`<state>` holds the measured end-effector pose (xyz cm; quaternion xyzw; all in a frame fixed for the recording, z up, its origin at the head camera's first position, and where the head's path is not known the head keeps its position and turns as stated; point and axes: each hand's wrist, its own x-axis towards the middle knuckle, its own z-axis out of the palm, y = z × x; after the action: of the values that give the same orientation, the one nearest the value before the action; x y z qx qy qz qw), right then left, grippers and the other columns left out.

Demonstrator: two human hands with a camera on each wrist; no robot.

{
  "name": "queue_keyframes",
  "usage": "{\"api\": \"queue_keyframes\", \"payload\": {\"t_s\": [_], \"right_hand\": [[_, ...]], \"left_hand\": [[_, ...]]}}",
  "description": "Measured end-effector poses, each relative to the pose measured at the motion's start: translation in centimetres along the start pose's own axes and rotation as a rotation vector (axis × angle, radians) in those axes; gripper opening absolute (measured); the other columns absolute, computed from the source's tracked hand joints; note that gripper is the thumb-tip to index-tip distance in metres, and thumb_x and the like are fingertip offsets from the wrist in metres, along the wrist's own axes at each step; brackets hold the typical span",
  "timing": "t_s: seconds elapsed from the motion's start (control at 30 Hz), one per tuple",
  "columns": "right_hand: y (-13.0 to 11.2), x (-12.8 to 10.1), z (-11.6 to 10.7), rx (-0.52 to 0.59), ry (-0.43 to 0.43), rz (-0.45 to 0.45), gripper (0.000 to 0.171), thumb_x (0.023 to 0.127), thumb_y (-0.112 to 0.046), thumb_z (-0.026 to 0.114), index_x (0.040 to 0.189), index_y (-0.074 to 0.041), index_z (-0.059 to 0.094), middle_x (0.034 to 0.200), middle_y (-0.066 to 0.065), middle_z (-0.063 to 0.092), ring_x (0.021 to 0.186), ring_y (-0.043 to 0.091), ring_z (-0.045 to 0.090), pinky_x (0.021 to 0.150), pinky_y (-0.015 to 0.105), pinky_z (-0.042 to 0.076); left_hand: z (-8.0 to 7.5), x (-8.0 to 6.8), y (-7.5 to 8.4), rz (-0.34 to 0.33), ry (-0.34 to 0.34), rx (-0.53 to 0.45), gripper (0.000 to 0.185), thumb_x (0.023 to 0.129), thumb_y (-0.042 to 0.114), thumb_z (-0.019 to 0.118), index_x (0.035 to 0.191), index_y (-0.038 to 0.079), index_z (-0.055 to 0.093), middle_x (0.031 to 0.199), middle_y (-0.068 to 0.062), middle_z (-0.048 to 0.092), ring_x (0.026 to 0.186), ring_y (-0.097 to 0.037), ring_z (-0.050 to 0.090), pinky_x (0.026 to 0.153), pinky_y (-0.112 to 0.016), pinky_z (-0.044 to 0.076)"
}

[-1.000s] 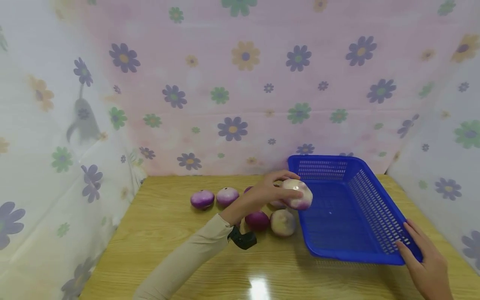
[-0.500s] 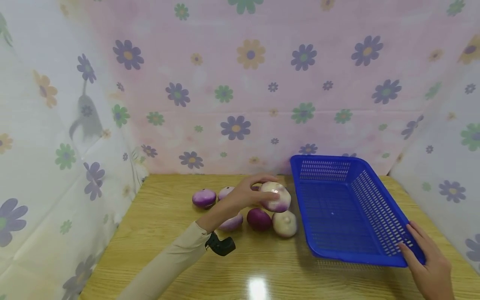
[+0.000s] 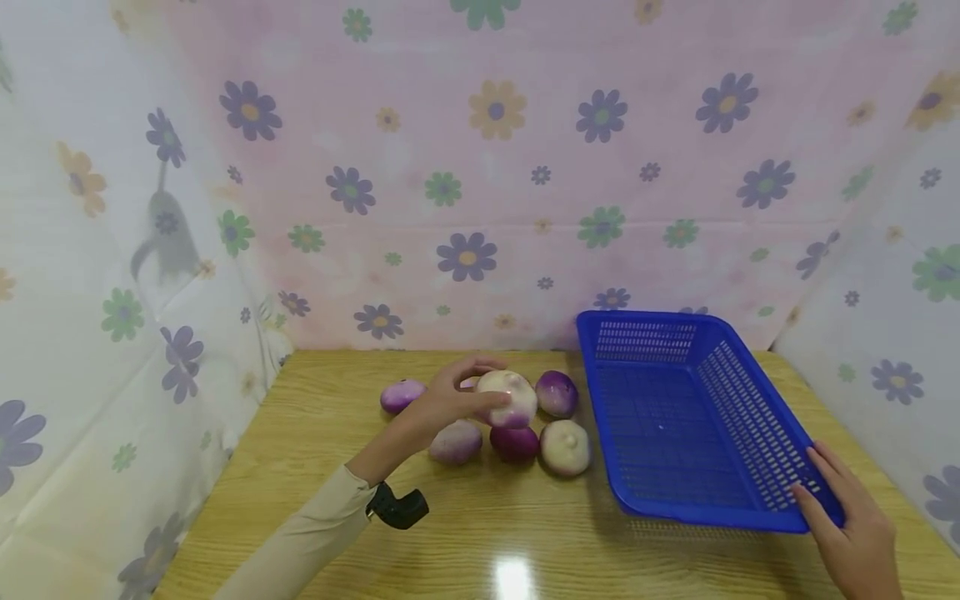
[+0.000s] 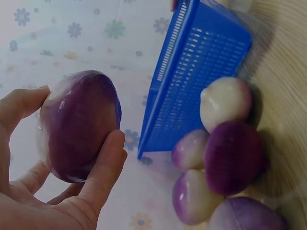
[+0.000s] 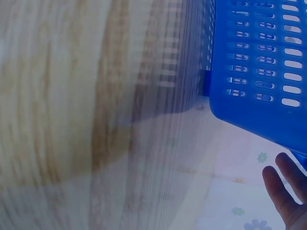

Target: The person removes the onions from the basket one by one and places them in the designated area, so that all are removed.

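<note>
My left hand point(image 3: 442, 408) holds a purple-and-white onion point(image 3: 510, 396) above the table, thumb and fingers spread round its sides; its dark purple underside faces the left wrist view. Below and around it lie a dark purple onion point(image 3: 513, 445), a pale lilac one point(image 3: 456, 443), a whitish one point(image 3: 566, 448) with a nub on top, and a purple one point(image 3: 557, 393). Further left is another purple onion point(image 3: 400, 395), partly behind the hand. At the right, my right hand point(image 3: 855, 521) grips the near right corner of a blue plastic basket point(image 3: 615, 467), thumb over the rim.
The basket has slotted walls, and no onion shows inside it. Its left rim stands just right of the onions. A wooden table point(image 3: 315, 500) extends toward me and left. Flower-print cloth point(image 3: 412, 167) encloses the back and both sides.
My left hand has carried the onion leftward from the basket's left rim to above the onion group, uncovering the purple onion at the back right. The right hand and basket have stayed put.
</note>
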<state>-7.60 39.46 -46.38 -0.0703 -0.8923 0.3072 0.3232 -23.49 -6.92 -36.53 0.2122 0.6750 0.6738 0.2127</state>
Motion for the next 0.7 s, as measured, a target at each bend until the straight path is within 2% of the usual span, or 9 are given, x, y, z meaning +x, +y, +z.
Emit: {"api": "queue_keyframes", "payload": {"t_s": [0.1,0.37,0.5,0.6,0.7], "right_hand": [[0.1,0.1,0.0,0.005,-0.002,-0.005,0.053,0.088,-0.006,0.062,0.139,-0.01,0.048,0.144,-0.024,0.033,0.125,-0.017,0.024,0.099,0.002,0.013],[0.1,-0.1,0.0,-0.01,-0.005,0.013,0.053,0.089,-0.008,0.062,0.139,-0.011,0.048,0.145,-0.021,0.034,0.124,-0.018,0.024,0.096,0.0,0.015],[-0.1,-0.1,0.0,-0.014,-0.012,0.023,0.053,0.09,-0.008,0.061,0.14,-0.012,0.047,0.146,-0.022,0.033,0.124,-0.019,0.023,0.095,-0.001,0.015],[-0.1,-0.1,0.1,-0.012,-0.01,0.027,0.053,0.09,-0.008,0.061,0.14,-0.012,0.047,0.145,-0.023,0.033,0.124,-0.019,0.023,0.095,-0.001,0.015],[-0.1,-0.1,0.1,-0.02,-0.005,0.033,0.053,0.09,-0.009,0.061,0.14,-0.012,0.047,0.144,-0.025,0.032,0.124,-0.019,0.023,0.095,0.0,0.015]], "left_hand": [[-0.6,-0.5,-0.3,0.0,0.016,0.0,0.049,0.081,0.022,0.076,0.126,0.014,0.056,0.13,-0.005,0.05,0.103,-0.026,0.06,0.079,-0.044,0.054],[-1.9,-1.8,-1.3,-0.002,0.054,0.02,0.046,0.084,0.017,0.073,0.126,0.011,0.055,0.13,-0.008,0.05,0.115,-0.027,0.052,0.078,-0.041,0.054],[-2.7,-2.3,-1.8,-0.023,0.095,0.054,0.048,0.083,0.018,0.074,0.127,0.011,0.056,0.129,-0.008,0.052,0.111,-0.027,0.053,0.08,-0.04,0.054],[-3.4,-2.8,-2.3,-0.04,0.139,0.114,0.05,0.081,0.022,0.076,0.127,0.012,0.057,0.129,-0.004,0.054,0.109,-0.023,0.052,0.084,-0.035,0.05],[-4.1,-3.3,-2.9,-0.055,0.165,0.127,0.05,0.082,0.023,0.075,0.127,0.012,0.057,0.129,-0.003,0.054,0.108,-0.023,0.052,0.082,-0.035,0.05]]}}
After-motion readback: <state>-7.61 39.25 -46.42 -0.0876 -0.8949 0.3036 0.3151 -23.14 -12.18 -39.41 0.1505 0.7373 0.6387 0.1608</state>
